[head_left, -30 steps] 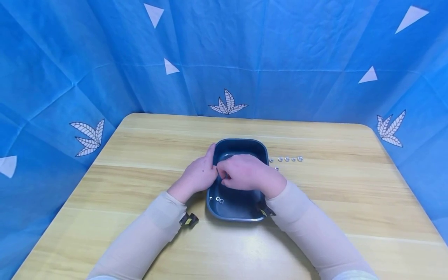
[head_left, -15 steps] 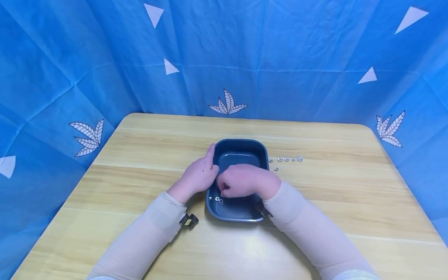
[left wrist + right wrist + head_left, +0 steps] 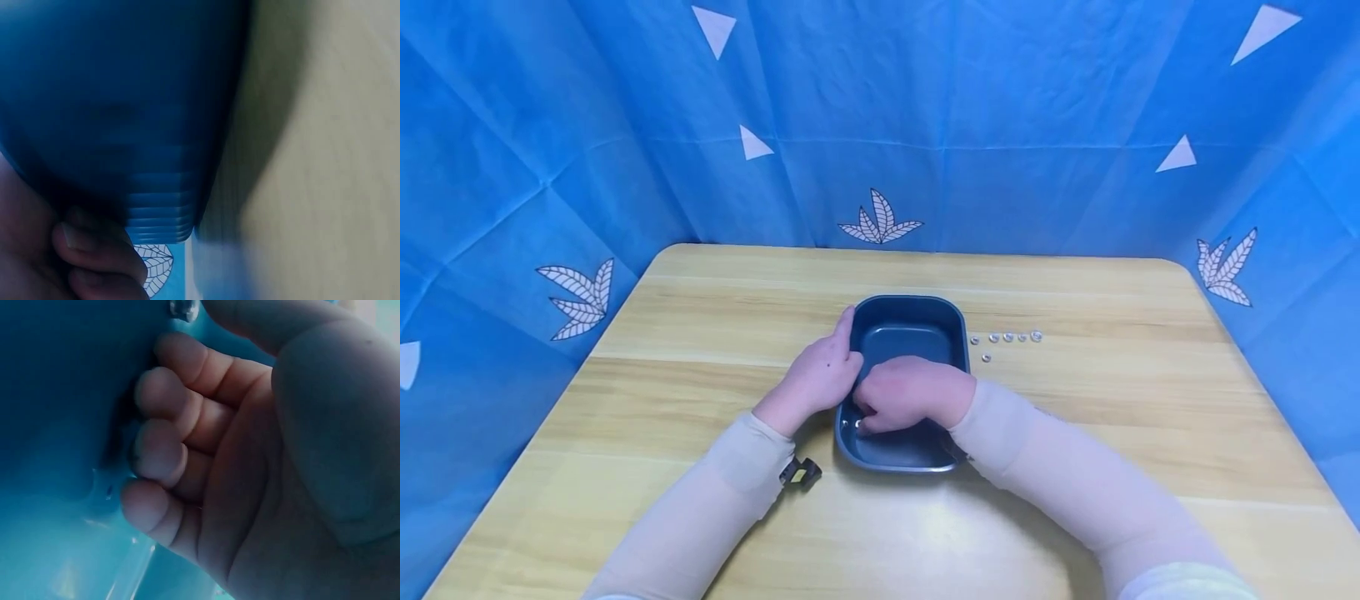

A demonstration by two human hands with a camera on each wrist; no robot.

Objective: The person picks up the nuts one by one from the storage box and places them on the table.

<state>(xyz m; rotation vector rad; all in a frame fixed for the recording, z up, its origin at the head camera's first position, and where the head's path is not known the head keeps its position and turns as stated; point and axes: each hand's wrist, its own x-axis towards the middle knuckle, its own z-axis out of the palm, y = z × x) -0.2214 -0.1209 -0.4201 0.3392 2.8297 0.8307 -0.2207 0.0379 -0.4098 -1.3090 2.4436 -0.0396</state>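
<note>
A deep dark-blue tray point(image 3: 897, 470) with rounded corners stands on the wooden table. My left hand point(image 3: 820, 375) holds its left wall, index finger along the rim; in the left wrist view, curled fingers point(image 3: 100, 250) lie against the outer side. Inside the tray is my right hand point(image 3: 913, 392), at the near-left part of the floor. Its fingers point(image 3: 159, 453) are loosely bent in the right wrist view. A small silvery metal nut point(image 3: 184, 309) lies just past the index fingertip, not visibly pinched. Another nut point(image 3: 845, 423) is beside the tray's left wall.
Several small metal nuts form a row right of the tray, ending with a larger one point(image 3: 1036, 336). One more nut point(image 3: 987, 357) lies nearer, close to the tray's right wall. A blue patterned curtain point(image 3: 1000, 150) surrounds the table point(image 3: 1120, 400).
My right hand has moved nearer and left inside the tray, to the nuts there, and now hides part of that group. My left hand keeps its place on the tray. The head view shifts slightly.
</note>
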